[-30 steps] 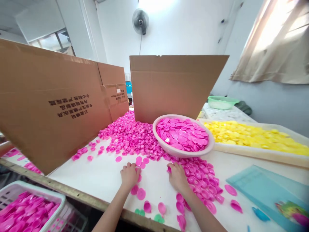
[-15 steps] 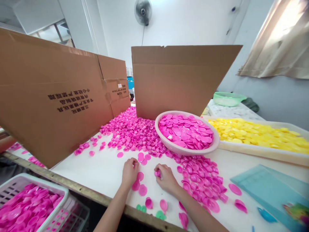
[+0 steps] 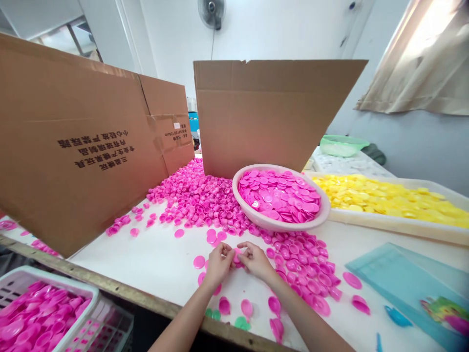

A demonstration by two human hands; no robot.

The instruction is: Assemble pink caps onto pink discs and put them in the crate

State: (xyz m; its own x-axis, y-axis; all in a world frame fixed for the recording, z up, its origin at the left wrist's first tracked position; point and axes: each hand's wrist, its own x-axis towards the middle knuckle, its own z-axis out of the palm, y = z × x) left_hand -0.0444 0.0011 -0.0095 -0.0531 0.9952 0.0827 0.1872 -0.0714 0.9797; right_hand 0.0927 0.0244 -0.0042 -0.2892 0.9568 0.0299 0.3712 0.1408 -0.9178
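Head view, down over a long white table [image 3: 146, 259], with a wall fan [image 3: 211, 11] high on the far wall and a beige curtain [image 3: 421, 63] at far right. Along the far side, two large cardboard sheets: the left cardboard sheet [image 3: 73, 137], tilted and printed in black (the lettering upside down), and the right cardboard sheet [image 3: 256, 112], upright behind the basin. Spread out from between them, a broad heap of pink plastic caps [image 3: 194, 195], thinning toward the near edge. Right of the heap, a round pale plastic basin [image 3: 282, 225] packed with pink discs; farther right, a white tray [image 3: 399, 226] full of yellow caps. At near right, a teal plastic sheet [image 3: 399, 274]; at near left, beyond the table edge, a white plastic crate [image 3: 47, 276] of pink pieces. Mid-table, near the edge, the left hand [image 3: 220, 266] and right hand [image 3: 256, 261] close together, fingertips meeting and pinched on a small pink cap [image 3: 237, 256], held between them, just short of the loose caps.
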